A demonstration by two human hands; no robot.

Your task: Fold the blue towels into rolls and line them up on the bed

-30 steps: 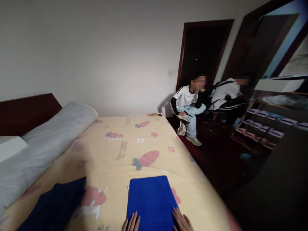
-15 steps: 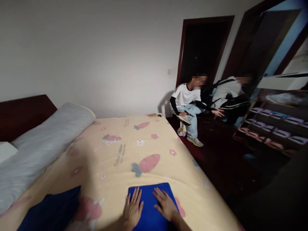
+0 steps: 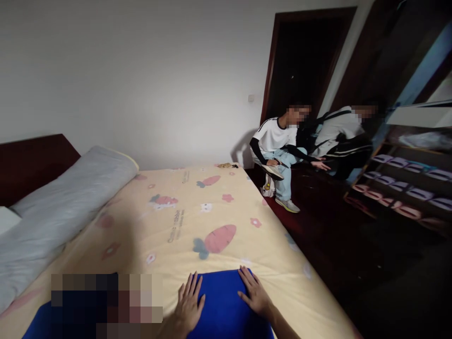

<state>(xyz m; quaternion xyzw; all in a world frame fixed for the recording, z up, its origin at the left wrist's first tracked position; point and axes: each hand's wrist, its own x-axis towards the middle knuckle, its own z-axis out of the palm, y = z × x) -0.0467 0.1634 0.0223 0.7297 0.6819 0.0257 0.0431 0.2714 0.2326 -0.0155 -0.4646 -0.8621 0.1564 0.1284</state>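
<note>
A bright blue folded cloth (image 3: pixel 224 301) lies flat on the patterned bedsheet (image 3: pixel 141 226) at the bottom centre. On its left edge rests my left hand (image 3: pixel 188 303), palm down with the fingers spread. My right hand (image 3: pixel 257 293) lies on the cloth's upper right edge, its fingers also stretched out. Neither hand grasps anything. Another dark blue item (image 3: pixel 38 320) is at the lower left of the bed, largely hidden by a pixelated patch.
A grey pillow (image 3: pixel 84 193) lies along the dark headboard (image 3: pixel 38 150). One person (image 3: pixel 273 141) sits past the bed's far right corner, with a second person (image 3: pixel 339 132) bending beside. A shoe rack (image 3: pixel 406 183) stands at the right.
Both hands have moved apart to the cloth's side edges, the right hand going right and up. The view has shifted slightly.
</note>
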